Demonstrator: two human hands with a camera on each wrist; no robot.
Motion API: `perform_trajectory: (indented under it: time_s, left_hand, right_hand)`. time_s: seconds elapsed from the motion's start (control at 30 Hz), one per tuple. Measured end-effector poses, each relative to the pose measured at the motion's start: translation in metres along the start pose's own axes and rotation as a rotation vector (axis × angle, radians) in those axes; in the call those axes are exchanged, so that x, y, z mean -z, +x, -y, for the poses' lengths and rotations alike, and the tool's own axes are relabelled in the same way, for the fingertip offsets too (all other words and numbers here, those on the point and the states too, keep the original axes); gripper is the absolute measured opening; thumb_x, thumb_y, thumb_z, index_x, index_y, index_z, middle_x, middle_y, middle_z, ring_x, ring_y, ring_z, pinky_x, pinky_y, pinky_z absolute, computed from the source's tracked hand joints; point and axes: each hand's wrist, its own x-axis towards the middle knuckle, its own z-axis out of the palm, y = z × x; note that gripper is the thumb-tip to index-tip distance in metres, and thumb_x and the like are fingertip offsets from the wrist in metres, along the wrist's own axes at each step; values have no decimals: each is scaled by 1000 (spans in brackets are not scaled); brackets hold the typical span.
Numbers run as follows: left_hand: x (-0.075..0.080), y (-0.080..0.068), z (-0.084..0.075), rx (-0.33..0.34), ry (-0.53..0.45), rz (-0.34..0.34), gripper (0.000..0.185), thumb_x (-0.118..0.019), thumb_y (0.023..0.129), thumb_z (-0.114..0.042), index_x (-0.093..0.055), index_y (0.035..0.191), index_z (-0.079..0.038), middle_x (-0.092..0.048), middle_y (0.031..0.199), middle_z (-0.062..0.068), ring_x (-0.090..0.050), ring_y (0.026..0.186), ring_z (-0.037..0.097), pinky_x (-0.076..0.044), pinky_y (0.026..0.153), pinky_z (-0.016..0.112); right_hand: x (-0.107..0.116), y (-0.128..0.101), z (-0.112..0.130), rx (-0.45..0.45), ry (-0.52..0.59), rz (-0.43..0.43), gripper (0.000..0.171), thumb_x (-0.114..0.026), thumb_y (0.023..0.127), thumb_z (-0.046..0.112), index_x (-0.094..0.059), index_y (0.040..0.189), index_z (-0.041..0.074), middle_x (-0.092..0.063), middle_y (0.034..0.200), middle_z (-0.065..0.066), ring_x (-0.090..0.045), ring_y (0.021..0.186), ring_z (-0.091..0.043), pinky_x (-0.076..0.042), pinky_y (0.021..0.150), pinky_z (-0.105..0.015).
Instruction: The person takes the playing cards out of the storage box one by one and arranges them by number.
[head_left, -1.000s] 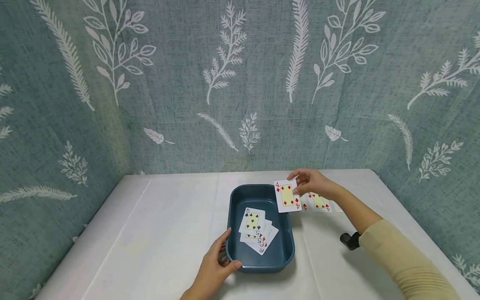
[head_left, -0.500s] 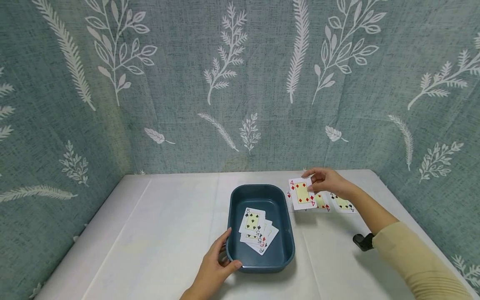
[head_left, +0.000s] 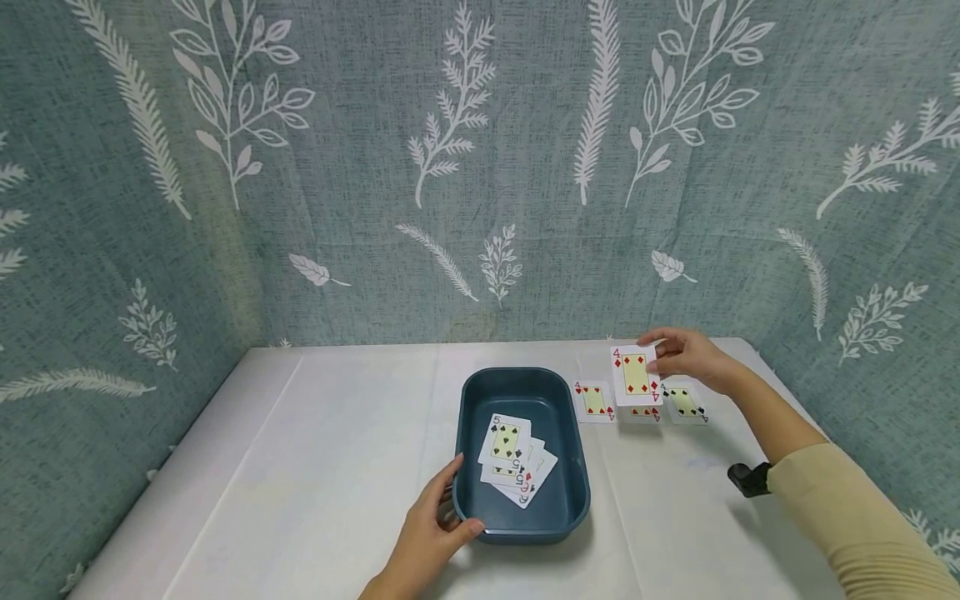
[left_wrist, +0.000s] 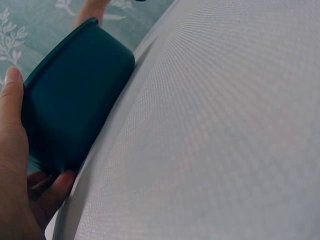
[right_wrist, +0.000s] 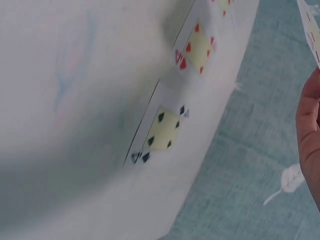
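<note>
In the head view my right hand (head_left: pixel 686 360) pinches a four of diamonds playing card (head_left: pixel 636 375) by its right edge, raised over the row of cards at the back right. The held card covers most of a red four (head_left: pixel 645 414) in that row. To its left lies a four of hearts (head_left: pixel 595 402), to its right a four of spades (head_left: pixel 684 403). My left hand (head_left: pixel 423 533) grips the near left corner of a dark blue tray (head_left: pixel 521 533), thumb at the rim and fingers against its side. Inside lies a loose pile of cards topped by a five of spades (head_left: pixel 505 442).
A white cloth (head_left: pixel 322 467) covers the table. Patterned green fabric (head_left: pixel 345 167) rises behind it and at both sides. A black device (head_left: pixel 748 481) is worn at my right wrist, near the beige sleeve (head_left: pixel 847 508).
My right hand has carried the four of diamonds rightward from beside the tray's far right corner to over the middle card, uncovering the four of hearts. The left hand and tray stay put.
</note>
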Motion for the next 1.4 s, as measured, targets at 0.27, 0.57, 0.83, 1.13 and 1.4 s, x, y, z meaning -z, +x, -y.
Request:
perform_trajectory:
  time_s: [0.27,0.57,0.83,1.13,1.4]
  left_hand:
    - [0,1,2,-23,-7,-1,78,-76,80,-28,-34,145,-17,-45,137,17,-55,112,30,-54,84,30]
    - [0,0,2,-10,8,-7,79,-76,80,-29,-34,145,-17,-45,136,17,-56,112,30,-54,84,31]
    - [0,0,2,-23,20,-5,79,-75,80,-30,-34,145,-15,-46,135,17,-56,111,31,-54,83,31]
    - [1,0,2,-20,6,-10,78,-75,80,-30,-34,145,-19,-46,136,15,-56,112,29,-54,84,30]
    - [1,0,1,-13,4,3,78,-75,80,-31,-33,146,-21,-46,135,15,-56,112,28,-54,83,30]
  right_hand:
    - [15,-7,-16,-20,-13,-29,55,-67,87,12,-41,133,-5,-51,92,-7,-61,84,-15,-54,83,-39]
    - [30,-18,-27,-50,-27,-85,56,-65,89,9,-37,135,-8,-55,94,-5,-60,83,-9,-55,81,-37]
    - [44,-32,-36,-63,-33,-118,53,-66,88,9,-40,130,-8,-56,92,-3,-60,81,-7,-55,81,-39]
    - [61,-43,-46,-104,-71,-165,46,-68,87,11,-47,125,-3,-53,92,-2,-56,80,-5,-56,77,-32]
    - [76,-54,-61,-168,-69,-211,31,-68,87,13,-57,116,17,-55,94,1,-57,78,-2,-56,74,-29]
